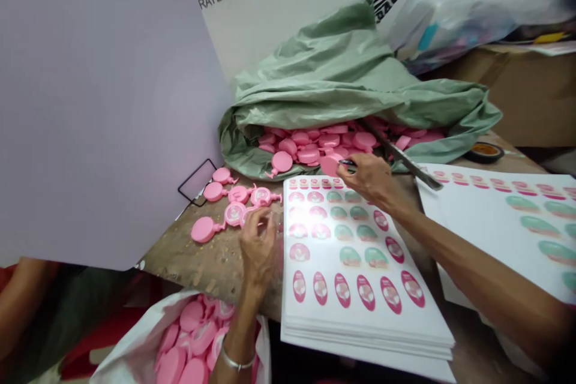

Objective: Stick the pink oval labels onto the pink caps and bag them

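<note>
My left hand (258,246) has its fingers curled over a pink round plastic piece (249,213), which they partly cover. Close by lie several more of these pieces with short hooked tails; a sticker shows on one stickered piece (234,214). At the mouth of a green sack (315,96), my right hand (366,179) is closed on a small dark tool whose kind I cannot make out. Its fingertips are beside a pink disc (330,165). Under my right forearm is a stack of sticker sheets (360,327) with pink and green labels, some spots blank.
A white bag (121,366) of pink pieces stands below the table edge. A long metal strip (409,165) leans from the sack toward another sticker sheet (477,234). A tape roll (484,152) lies behind. A pale panel (108,102) borders the left; another person's arm (22,300) shows below.
</note>
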`<action>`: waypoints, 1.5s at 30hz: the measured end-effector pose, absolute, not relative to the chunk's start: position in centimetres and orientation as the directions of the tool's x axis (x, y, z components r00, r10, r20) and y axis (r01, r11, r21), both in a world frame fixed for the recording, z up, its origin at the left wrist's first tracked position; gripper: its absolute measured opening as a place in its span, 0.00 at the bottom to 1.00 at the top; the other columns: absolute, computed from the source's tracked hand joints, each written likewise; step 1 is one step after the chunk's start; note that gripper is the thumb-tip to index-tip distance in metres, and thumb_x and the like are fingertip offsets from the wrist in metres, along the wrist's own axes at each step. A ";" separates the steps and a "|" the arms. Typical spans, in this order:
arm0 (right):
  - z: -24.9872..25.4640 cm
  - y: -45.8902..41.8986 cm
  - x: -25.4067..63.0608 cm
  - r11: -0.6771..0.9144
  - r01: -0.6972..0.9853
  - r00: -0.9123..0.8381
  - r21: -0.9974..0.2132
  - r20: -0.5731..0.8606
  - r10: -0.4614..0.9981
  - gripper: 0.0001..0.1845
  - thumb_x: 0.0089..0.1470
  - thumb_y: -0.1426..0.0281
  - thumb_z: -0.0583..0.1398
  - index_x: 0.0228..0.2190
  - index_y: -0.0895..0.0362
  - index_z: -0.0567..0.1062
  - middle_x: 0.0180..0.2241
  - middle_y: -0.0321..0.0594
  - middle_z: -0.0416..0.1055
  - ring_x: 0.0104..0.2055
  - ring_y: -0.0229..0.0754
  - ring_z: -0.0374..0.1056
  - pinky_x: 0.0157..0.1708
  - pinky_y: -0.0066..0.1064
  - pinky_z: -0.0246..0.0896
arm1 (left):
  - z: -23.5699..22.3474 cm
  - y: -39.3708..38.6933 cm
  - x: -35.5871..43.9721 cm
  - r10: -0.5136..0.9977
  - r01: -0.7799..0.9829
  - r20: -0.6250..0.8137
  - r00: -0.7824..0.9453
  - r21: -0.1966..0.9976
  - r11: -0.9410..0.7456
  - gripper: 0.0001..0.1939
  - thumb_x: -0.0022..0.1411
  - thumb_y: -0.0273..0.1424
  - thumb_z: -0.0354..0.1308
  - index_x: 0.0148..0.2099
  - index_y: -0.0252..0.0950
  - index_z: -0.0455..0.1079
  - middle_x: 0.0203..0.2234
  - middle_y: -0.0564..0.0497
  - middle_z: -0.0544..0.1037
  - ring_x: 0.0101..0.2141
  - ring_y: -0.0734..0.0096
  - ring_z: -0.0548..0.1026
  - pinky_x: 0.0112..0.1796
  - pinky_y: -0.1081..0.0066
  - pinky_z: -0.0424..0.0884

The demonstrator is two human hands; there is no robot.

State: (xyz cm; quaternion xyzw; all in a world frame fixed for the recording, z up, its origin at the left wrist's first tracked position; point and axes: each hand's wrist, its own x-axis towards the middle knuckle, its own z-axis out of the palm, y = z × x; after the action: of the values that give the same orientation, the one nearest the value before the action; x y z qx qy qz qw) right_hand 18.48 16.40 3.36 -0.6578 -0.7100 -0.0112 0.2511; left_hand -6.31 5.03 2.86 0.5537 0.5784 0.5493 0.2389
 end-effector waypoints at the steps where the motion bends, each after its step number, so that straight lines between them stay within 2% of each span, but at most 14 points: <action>1: 3.7 14.9 17.7 0.130 0.877 0.018 -0.463 0.302 0.953 0.21 0.57 0.58 0.51 0.32 0.61 0.76 0.30 0.46 0.73 0.33 0.47 0.66 0.33 0.35 0.56 | 3.0 5.1 -5.5 0.950 0.209 0.205 -0.234 0.965 -0.157 0.11 0.61 0.36 0.59 0.43 0.36 0.73 0.41 0.45 0.76 0.41 0.64 0.74 0.42 0.66 0.72; 3: 4.1 11.5 15.7 0.084 0.652 -0.046 -0.753 0.072 0.996 0.23 0.55 0.53 0.52 0.24 0.58 0.74 0.20 0.37 0.67 0.24 0.41 0.62 0.25 0.32 0.52 | 3.0 5.1 -4.1 0.998 -0.163 -0.016 -0.058 0.987 0.006 0.16 0.59 0.39 0.61 0.46 0.35 0.73 0.43 0.44 0.76 0.42 0.64 0.75 0.42 0.67 0.72; 4: 4.1 9.9 14.8 0.062 0.543 -0.124 -0.837 -0.007 0.992 0.24 0.54 0.51 0.53 0.22 0.57 0.73 0.18 0.36 0.65 0.23 0.40 0.61 0.23 0.31 0.52 | 2.9 5.1 -3.5 0.995 -0.308 -0.090 0.038 0.946 0.098 0.18 0.58 0.39 0.62 0.48 0.34 0.72 0.44 0.43 0.77 0.42 0.63 0.76 0.42 0.66 0.73; 7: 3.5 6.0 12.7 0.064 0.408 -0.220 -0.911 -0.030 0.975 0.22 0.56 0.51 0.54 0.29 0.56 0.75 0.25 0.36 0.72 0.27 0.41 0.66 0.27 0.31 0.57 | 2.4 4.7 -3.2 0.968 -0.508 -0.205 0.142 0.825 0.249 0.21 0.55 0.38 0.65 0.48 0.31 0.70 0.40 0.43 0.78 0.38 0.64 0.78 0.39 0.66 0.75; 9: 2.6 4.5 12.1 0.070 0.512 -0.135 -0.856 0.001 0.991 0.21 0.59 0.53 0.52 0.40 0.56 0.74 0.31 0.39 0.75 0.31 0.43 0.68 0.32 0.33 0.58 | 2.0 4.6 -3.8 0.968 -0.527 -0.240 0.072 0.815 0.241 0.20 0.55 0.36 0.66 0.47 0.31 0.69 0.38 0.43 0.79 0.34 0.66 0.79 0.37 0.67 0.75; 11: 1.4 3.7 11.8 0.110 0.686 -0.091 -0.719 0.065 0.994 0.19 0.61 0.57 0.51 0.44 0.57 0.71 0.31 0.41 0.75 0.32 0.45 0.68 0.35 0.36 0.57 | 1.7 4.8 -4.5 0.968 -0.511 -0.251 0.015 0.830 0.224 0.20 0.54 0.35 0.66 0.46 0.31 0.69 0.36 0.44 0.80 0.32 0.68 0.79 0.35 0.69 0.76; 13: 0.2 3.2 11.7 0.222 0.805 -0.165 -0.550 0.152 0.975 0.14 0.62 0.62 0.51 0.40 0.57 0.71 0.30 0.41 0.74 0.33 0.46 0.67 0.37 0.37 0.53 | 1.4 5.2 -4.8 0.967 -0.492 -0.253 0.032 0.838 0.235 0.19 0.54 0.35 0.66 0.45 0.30 0.69 0.34 0.44 0.80 0.32 0.67 0.79 0.35 0.68 0.76; 16: -1.2 2.7 11.4 0.367 0.856 -0.274 -0.365 0.282 0.920 0.12 0.63 0.67 0.51 0.33 0.57 0.72 0.29 0.41 0.73 0.34 0.45 0.65 0.37 0.37 0.49 | 0.8 6.2 -4.6 0.962 -0.489 -0.244 0.118 0.829 0.270 0.20 0.54 0.38 0.66 0.44 0.30 0.69 0.32 0.44 0.79 0.33 0.64 0.79 0.38 0.65 0.76; 21: -2.0 2.5 11.3 0.423 0.875 -0.304 -0.237 0.412 0.859 0.11 0.62 0.69 0.53 0.29 0.57 0.72 0.26 0.40 0.70 0.32 0.43 0.62 0.36 0.36 0.46 | -0.7 7.2 -3.9 0.969 -0.485 -0.208 0.136 0.839 0.248 0.21 0.54 0.39 0.66 0.44 0.31 0.68 0.32 0.46 0.78 0.32 0.65 0.79 0.38 0.63 0.76; 27: -2.2 3.2 11.6 0.446 0.833 -0.311 -0.328 0.389 0.867 0.08 0.57 0.70 0.58 0.26 0.56 0.70 0.25 0.37 0.70 0.30 0.41 0.62 0.35 0.34 0.47 | -1.7 7.3 -3.9 0.983 -0.447 -0.131 0.129 0.877 0.176 0.19 0.56 0.40 0.64 0.44 0.30 0.69 0.32 0.47 0.77 0.30 0.68 0.78 0.36 0.66 0.76; 32: -1.9 2.9 11.2 0.450 0.816 -0.293 -0.363 0.412 0.863 0.09 0.55 0.65 0.61 0.27 0.57 0.71 0.25 0.38 0.71 0.30 0.41 0.64 0.35 0.35 0.50 | -1.8 7.5 -4.0 0.978 -0.471 -0.165 0.131 0.857 0.208 0.19 0.55 0.38 0.65 0.44 0.31 0.70 0.31 0.48 0.77 0.31 0.69 0.78 0.37 0.68 0.75; 36: -0.2 2.0 11.3 0.493 0.660 -0.227 -0.567 0.475 0.850 0.11 0.54 0.63 0.62 0.26 0.56 0.71 0.24 0.36 0.70 0.27 0.39 0.65 0.33 0.34 0.55 | -1.0 7.5 -4.4 0.963 -0.506 -0.209 0.172 0.820 0.269 0.20 0.53 0.37 0.67 0.44 0.30 0.69 0.32 0.46 0.78 0.32 0.66 0.79 0.36 0.66 0.76; 40: 2.7 2.3 12.7 0.312 0.460 -0.017 -0.832 0.343 0.939 0.10 0.54 0.62 0.62 0.35 0.55 0.76 0.30 0.37 0.75 0.28 0.37 0.68 0.27 0.30 0.60 | 0.4 6.6 -4.1 0.965 -0.518 -0.220 0.142 0.814 0.262 0.19 0.53 0.36 0.67 0.44 0.31 0.70 0.33 0.47 0.78 0.30 0.71 0.77 0.30 0.73 0.75; 45: 4.7 3.5 13.8 0.337 0.423 -0.035 -0.841 0.356 0.934 0.11 0.54 0.63 0.62 0.38 0.53 0.80 0.34 0.39 0.78 0.34 0.40 0.71 0.29 0.30 0.64 | 2.8 4.5 -2.8 0.954 -0.546 -0.251 0.166 0.782 0.301 0.23 0.61 0.46 0.58 0.50 0.34 0.71 0.43 0.42 0.78 0.39 0.61 0.78 0.33 0.66 0.78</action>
State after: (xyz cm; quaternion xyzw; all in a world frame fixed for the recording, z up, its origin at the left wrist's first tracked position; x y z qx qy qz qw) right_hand 13.79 3.54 4.73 -0.5089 -0.6668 0.2697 0.4730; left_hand -2.83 4.52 2.80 0.2712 0.3756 0.5255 0.7136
